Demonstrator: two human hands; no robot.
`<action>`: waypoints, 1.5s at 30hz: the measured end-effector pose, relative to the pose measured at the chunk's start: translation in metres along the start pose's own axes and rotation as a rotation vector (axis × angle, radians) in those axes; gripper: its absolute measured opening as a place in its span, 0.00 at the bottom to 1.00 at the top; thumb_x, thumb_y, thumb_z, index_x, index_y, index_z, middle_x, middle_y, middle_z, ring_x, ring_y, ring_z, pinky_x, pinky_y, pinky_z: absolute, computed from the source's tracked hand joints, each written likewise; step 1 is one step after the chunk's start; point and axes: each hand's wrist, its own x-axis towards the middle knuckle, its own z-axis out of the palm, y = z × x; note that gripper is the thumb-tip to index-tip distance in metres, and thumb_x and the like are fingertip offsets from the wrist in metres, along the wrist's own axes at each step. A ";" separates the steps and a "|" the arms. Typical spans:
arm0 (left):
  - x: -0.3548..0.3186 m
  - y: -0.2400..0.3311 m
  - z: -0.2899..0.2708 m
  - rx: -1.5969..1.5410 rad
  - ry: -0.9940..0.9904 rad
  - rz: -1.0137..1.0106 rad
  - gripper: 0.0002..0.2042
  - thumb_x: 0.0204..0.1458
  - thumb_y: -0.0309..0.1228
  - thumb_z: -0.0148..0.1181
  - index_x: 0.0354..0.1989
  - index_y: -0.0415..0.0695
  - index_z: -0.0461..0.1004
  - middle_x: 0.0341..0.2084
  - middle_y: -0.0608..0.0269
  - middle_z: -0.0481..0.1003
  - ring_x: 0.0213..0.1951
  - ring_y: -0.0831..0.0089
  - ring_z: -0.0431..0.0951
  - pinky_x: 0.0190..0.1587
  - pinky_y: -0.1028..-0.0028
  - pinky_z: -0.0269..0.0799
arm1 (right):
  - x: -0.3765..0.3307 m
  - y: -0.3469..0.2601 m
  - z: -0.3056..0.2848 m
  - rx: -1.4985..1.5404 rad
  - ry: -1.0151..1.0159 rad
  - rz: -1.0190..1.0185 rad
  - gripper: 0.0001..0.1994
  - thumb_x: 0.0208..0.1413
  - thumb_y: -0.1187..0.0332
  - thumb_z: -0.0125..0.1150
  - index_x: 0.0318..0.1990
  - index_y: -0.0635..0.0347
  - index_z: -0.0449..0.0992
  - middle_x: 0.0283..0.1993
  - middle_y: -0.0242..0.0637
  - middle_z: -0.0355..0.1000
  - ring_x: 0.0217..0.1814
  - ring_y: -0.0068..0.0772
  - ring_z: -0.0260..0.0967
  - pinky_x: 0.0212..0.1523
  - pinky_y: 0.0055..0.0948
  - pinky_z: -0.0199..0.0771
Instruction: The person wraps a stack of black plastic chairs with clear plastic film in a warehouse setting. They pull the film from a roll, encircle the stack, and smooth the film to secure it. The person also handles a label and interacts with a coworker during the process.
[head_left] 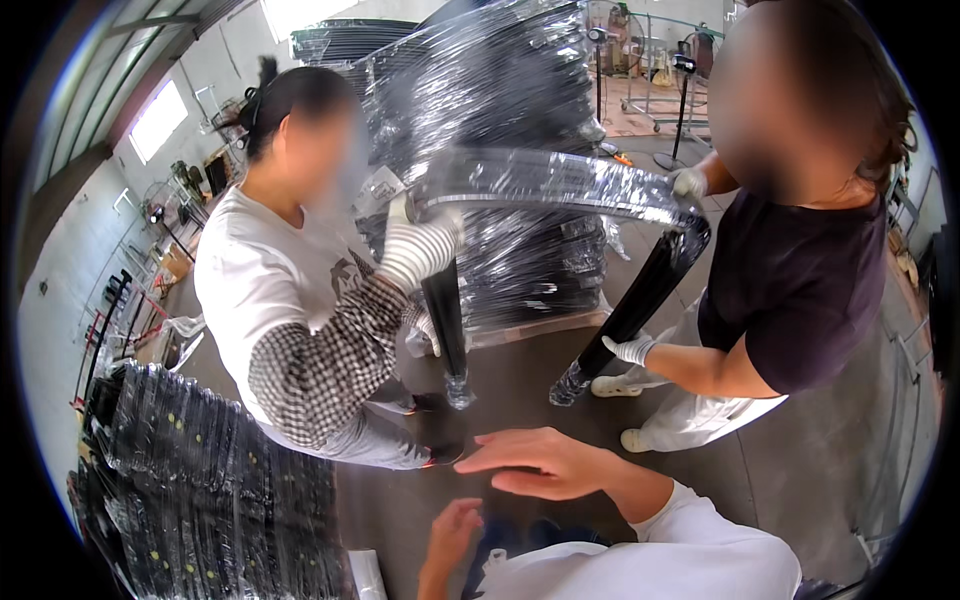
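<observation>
My right hand (555, 463) reaches across in front of my body, its fingers stretched out and nothing in them. Below and left of it, my left hand (455, 528) is raised with loosely bent fingers and holds nothing visible. Both hands are apart from the black U-shaped frame (545, 180), which is wrapped in clear plastic film and is held up by two co-workers. Its two legs (640, 295) point down toward me. A striped-gloved hand (420, 245) grips its left corner. White-gloved hands (630, 350) hold its right corner and right leg.
A tall film-wrapped stack (530, 275) of black parts stands behind the frame on a pallet. Another wrapped black stack (215, 480) is at lower left, with a white roll (367, 575) beside it. Co-workers stand left (270, 240) and right (800, 270); thin stands (683, 110) rise farther back.
</observation>
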 end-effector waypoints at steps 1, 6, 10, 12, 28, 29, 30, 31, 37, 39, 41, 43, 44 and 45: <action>0.004 0.032 -0.003 0.062 0.046 0.047 0.09 0.52 0.24 0.53 0.43 0.40 0.72 0.28 0.61 0.74 0.31 0.76 0.74 0.36 0.78 0.70 | 0.007 -0.007 -0.001 -0.038 0.049 -0.158 0.15 0.52 0.74 0.54 0.49 0.58 0.72 0.48 0.42 0.71 0.47 0.45 0.69 0.54 0.43 0.63; -0.003 0.147 0.013 0.163 0.119 0.547 0.09 0.45 0.18 0.57 0.36 0.39 0.73 0.25 0.62 0.73 0.28 0.71 0.74 0.39 0.70 0.71 | 0.000 -0.083 -0.024 -0.051 0.271 -0.554 0.14 0.48 0.75 0.58 0.43 0.71 0.72 0.41 0.45 0.74 0.40 0.40 0.72 0.48 0.39 0.69; -0.031 0.231 0.015 0.094 0.210 1.105 0.12 0.39 0.18 0.61 0.34 0.42 0.74 0.26 0.62 0.73 0.29 0.66 0.75 0.44 0.57 0.69 | -0.009 -0.153 -0.020 -0.069 0.357 -0.668 0.06 0.56 0.69 0.49 0.34 0.62 0.68 0.31 0.40 0.74 0.31 0.36 0.70 0.43 0.36 0.67; -0.069 0.246 -0.002 0.177 0.410 1.274 0.10 0.46 0.31 0.58 0.36 0.44 0.69 0.26 0.66 0.68 0.31 0.68 0.72 0.44 0.57 0.69 | 0.002 -0.166 -0.002 -0.016 0.338 -0.682 0.08 0.60 0.67 0.44 0.31 0.59 0.66 0.29 0.37 0.73 0.29 0.34 0.68 0.42 0.34 0.64; -0.237 0.181 -0.171 0.268 1.337 1.671 0.28 0.56 0.51 0.40 0.59 0.44 0.52 0.51 0.55 0.61 0.54 0.57 0.62 0.60 0.46 0.47 | 0.090 -0.173 0.244 -0.029 0.218 -0.861 0.10 0.59 0.73 0.37 0.28 0.62 0.65 0.28 0.39 0.69 0.26 0.30 0.63 0.34 0.32 0.62; -0.250 0.170 -0.188 0.239 1.493 1.655 0.32 0.54 0.53 0.43 0.58 0.42 0.50 0.49 0.52 0.61 0.55 0.53 0.60 0.61 0.43 0.43 | 0.096 -0.173 0.265 -0.038 0.218 -0.852 0.10 0.59 0.73 0.36 0.27 0.63 0.65 0.28 0.39 0.68 0.25 0.30 0.62 0.33 0.32 0.62; -0.265 0.156 -0.207 0.378 1.344 1.670 0.28 0.57 0.47 0.41 0.58 0.40 0.50 0.46 0.49 0.62 0.53 0.54 0.61 0.60 0.43 0.47 | 0.103 -0.175 0.286 -0.042 0.218 -0.841 0.11 0.59 0.73 0.36 0.27 0.63 0.65 0.27 0.39 0.68 0.25 0.30 0.62 0.33 0.32 0.62; -0.280 0.146 -0.230 0.467 1.356 1.552 0.24 0.56 0.45 0.42 0.52 0.38 0.54 0.40 0.48 0.64 0.48 0.56 0.65 0.54 0.50 0.55 | 0.115 -0.175 0.311 -0.035 0.216 -0.798 0.11 0.59 0.74 0.36 0.27 0.63 0.65 0.27 0.39 0.68 0.25 0.30 0.62 0.32 0.32 0.61; -0.347 0.062 -0.337 0.298 1.265 0.789 0.09 0.49 0.25 0.56 0.38 0.34 0.69 0.37 0.50 0.70 0.44 0.66 0.70 0.49 0.70 0.63 | 0.231 -0.117 0.514 0.373 -0.130 -0.240 0.07 0.58 0.73 0.48 0.40 0.65 0.70 0.29 0.36 0.70 0.31 0.21 0.69 0.33 0.20 0.69; -0.372 0.040 -0.365 0.302 1.289 0.560 0.07 0.49 0.23 0.54 0.36 0.37 0.71 0.38 0.54 0.70 0.45 0.67 0.70 0.51 0.71 0.62 | 0.256 -0.102 0.585 0.448 -0.253 -0.170 0.08 0.58 0.72 0.47 0.39 0.65 0.70 0.28 0.36 0.70 0.31 0.21 0.69 0.33 0.21 0.69; -0.397 0.016 -0.384 0.354 1.350 0.335 0.06 0.49 0.22 0.52 0.35 0.38 0.72 0.39 0.56 0.70 0.45 0.67 0.70 0.51 0.71 0.62 | 0.266 -0.091 0.646 0.402 -0.415 -0.102 0.10 0.59 0.69 0.48 0.41 0.65 0.71 0.34 0.36 0.72 0.34 0.22 0.69 0.38 0.22 0.70; -0.420 -0.011 -0.405 0.352 1.425 0.268 0.07 0.49 0.19 0.50 0.35 0.38 0.72 0.40 0.55 0.71 0.45 0.66 0.70 0.50 0.72 0.62 | 0.276 -0.090 0.701 0.341 -0.524 -0.089 0.10 0.59 0.69 0.48 0.41 0.65 0.71 0.36 0.38 0.73 0.37 0.24 0.70 0.40 0.23 0.70; -0.430 -0.023 -0.415 0.339 1.464 0.241 0.07 0.48 0.19 0.49 0.35 0.38 0.72 0.40 0.54 0.71 0.45 0.66 0.70 0.49 0.72 0.62 | 0.280 -0.090 0.725 0.342 -0.555 -0.122 0.10 0.58 0.69 0.48 0.41 0.65 0.71 0.37 0.38 0.73 0.38 0.25 0.71 0.40 0.24 0.70; -0.440 -0.033 -0.426 0.333 1.492 0.210 0.07 0.48 0.18 0.49 0.35 0.38 0.72 0.40 0.54 0.71 0.45 0.66 0.70 0.49 0.72 0.63 | 0.284 -0.089 0.749 0.348 -0.574 -0.149 0.10 0.58 0.69 0.49 0.41 0.64 0.72 0.37 0.38 0.73 0.39 0.26 0.71 0.41 0.25 0.69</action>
